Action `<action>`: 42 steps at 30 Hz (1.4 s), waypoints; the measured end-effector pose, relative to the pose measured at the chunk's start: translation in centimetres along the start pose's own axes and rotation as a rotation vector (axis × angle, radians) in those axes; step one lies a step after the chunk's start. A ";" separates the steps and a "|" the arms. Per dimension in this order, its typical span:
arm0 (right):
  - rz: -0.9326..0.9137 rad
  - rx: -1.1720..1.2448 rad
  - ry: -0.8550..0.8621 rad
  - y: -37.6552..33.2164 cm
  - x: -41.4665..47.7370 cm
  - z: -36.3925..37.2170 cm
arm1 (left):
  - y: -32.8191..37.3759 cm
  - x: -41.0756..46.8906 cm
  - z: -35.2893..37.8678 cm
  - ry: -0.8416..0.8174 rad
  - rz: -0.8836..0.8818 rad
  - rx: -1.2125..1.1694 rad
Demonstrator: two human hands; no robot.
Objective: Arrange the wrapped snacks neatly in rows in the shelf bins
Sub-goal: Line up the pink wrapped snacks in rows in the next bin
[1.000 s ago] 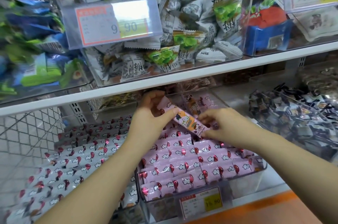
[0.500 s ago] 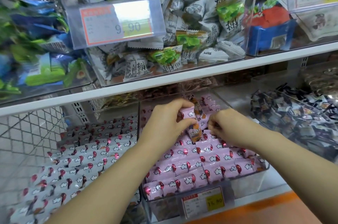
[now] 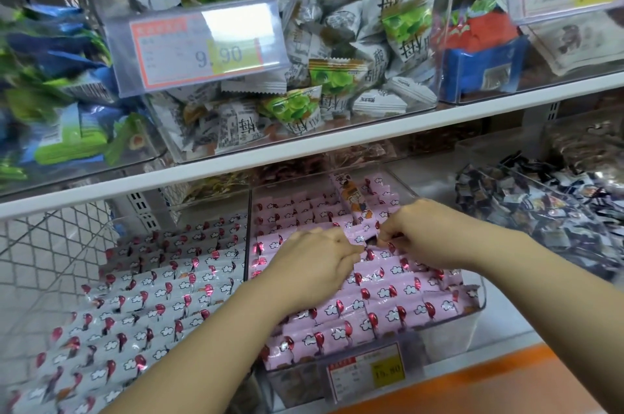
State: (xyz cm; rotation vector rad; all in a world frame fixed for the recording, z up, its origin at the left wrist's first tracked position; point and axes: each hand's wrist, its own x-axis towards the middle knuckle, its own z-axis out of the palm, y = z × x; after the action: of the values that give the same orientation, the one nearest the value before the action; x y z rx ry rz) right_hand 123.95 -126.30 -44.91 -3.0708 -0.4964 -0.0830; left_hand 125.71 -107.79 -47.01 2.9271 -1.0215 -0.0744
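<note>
A clear bin (image 3: 449, 342) on the lower shelf holds rows of pink wrapped snack bars (image 3: 381, 298). One pink bar with an orange picture (image 3: 354, 200) stands tilted at the back of the rows. My left hand (image 3: 314, 265) lies over the middle rows, fingers curled down onto the bars. My right hand (image 3: 425, 234) is just right of it, its fingertips pinching the end of a pink bar (image 3: 359, 238) between the two hands. A second bin to the left holds rows of white wrapped bars (image 3: 141, 305).
The upper shelf edge (image 3: 304, 156) hangs close above the bins, carrying bins of green-and-white candies (image 3: 304, 75) and a price tag (image 3: 196, 45). A bin of dark wrapped sweets (image 3: 547, 211) stands to the right. A price label (image 3: 368, 376) fronts the pink bin.
Both hands have come down from holding the orange-pictured bar above the bin. That bar now stands at the back, and the hands are low on the pink rows.
</note>
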 end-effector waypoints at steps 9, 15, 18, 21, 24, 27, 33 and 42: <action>0.037 0.175 0.006 1.1 -0.7 -0.3 | -0.1 -0.3 -0.4 0.056 -0.076 -0.296; 0.056 0.115 0.208 3.1 -1.2 0.2 | -0.5 3.0 -0.9 0.298 -0.136 -0.241; 0.039 0.201 0.210 3.5 -1.4 0.4 | -0.4 5.3 -1.1 0.218 -0.069 -0.106; 0.049 0.275 0.216 3.8 -1.6 0.3 | -0.9 7.0 -0.7 0.188 -0.033 -0.008; 0.095 0.364 0.234 4.1 -1.7 0.3 | -1.0 7.8 -0.7 0.212 -0.048 -0.016; 0.119 0.386 0.234 4.1 -1.7 0.3 | -0.7 8.2 -1.0 0.256 0.007 0.112; 0.160 0.569 0.305 3.9 -1.7 0.1 | -0.8 6.0 -1.4 0.438 -0.048 0.050; 0.237 0.837 0.557 1.7 -0.9 0.0 | 2.8 3.2 -2.2 0.470 -0.012 -0.359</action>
State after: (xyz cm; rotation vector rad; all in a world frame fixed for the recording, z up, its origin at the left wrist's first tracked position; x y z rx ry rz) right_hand 123.62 -128.17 -44.98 -2.1304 -0.0831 -0.5444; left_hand 126.60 -111.86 -44.72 2.4525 -0.8132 0.3715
